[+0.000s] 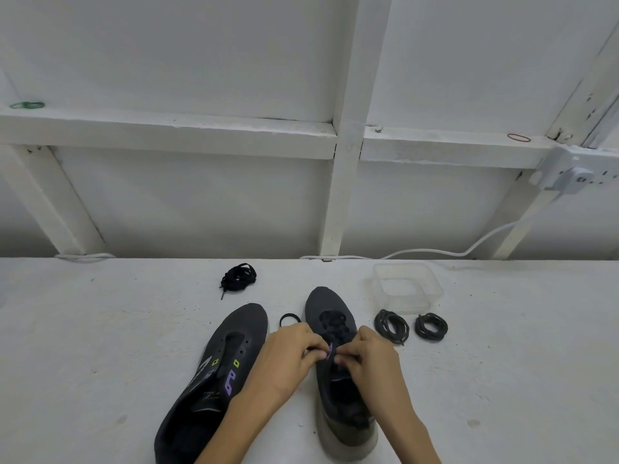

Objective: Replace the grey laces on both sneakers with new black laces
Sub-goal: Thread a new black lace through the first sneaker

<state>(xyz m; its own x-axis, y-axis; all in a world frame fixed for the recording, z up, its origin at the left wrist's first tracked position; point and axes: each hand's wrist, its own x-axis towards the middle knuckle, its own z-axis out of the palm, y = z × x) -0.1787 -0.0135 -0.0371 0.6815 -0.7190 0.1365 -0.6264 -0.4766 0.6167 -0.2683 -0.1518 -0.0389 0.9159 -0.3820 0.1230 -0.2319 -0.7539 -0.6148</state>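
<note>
Two dark sneakers lie on the white table, toes away from me. The left sneaker [219, 370] has bare eyelets and no lace. The right sneaker [330, 309] carries a black lace [333, 324] through its front eyelets. My left hand [288, 356] and my right hand [366, 358] meet over its upper eyelets, fingers curled, pinching the black lace by a purple eyelet tab. A loop of that lace [289, 318] pokes out past my left hand. A bundled black lace [238, 277] lies farther back. Two coiled grey laces [392, 326] [431, 327] lie to the right.
A clear plastic tub [407, 286] stands behind the coiled laces. A white cable [435, 252] runs along the table's back edge up to a wall socket [569, 177]. White wooden framing forms the wall behind.
</note>
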